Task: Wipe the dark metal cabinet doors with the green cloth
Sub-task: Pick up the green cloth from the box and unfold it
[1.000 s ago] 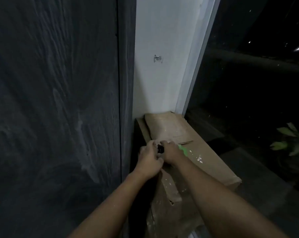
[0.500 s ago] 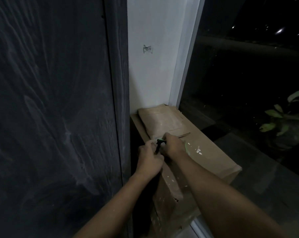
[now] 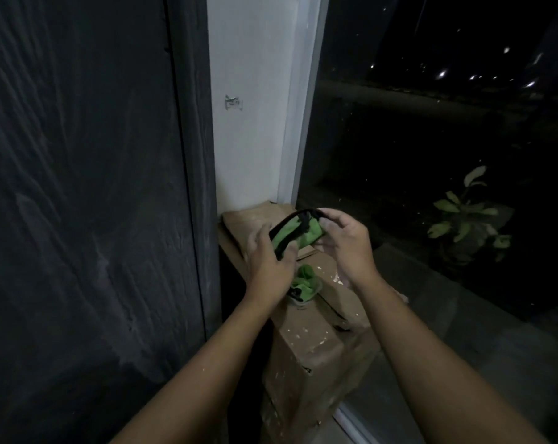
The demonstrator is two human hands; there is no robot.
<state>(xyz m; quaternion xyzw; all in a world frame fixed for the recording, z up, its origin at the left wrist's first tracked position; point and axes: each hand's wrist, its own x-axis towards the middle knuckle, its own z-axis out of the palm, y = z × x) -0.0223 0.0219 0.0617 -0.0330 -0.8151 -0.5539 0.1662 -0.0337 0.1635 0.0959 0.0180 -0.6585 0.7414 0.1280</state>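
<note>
Left of the box (image 3: 319,350): dark, streaked door (image 3: 79,203). Above the box: left hand (image 3: 268,267) pinching the black edge of the green cloth (image 3: 298,233), right hand (image 3: 348,248) curled round its other end, loose end drooping toward the box top. Right of the box: plant (image 3: 463,219) behind glass.

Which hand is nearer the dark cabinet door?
The left hand, gripping the green cloth by its black edge; the right hand holds the other end, toward the window.
</note>
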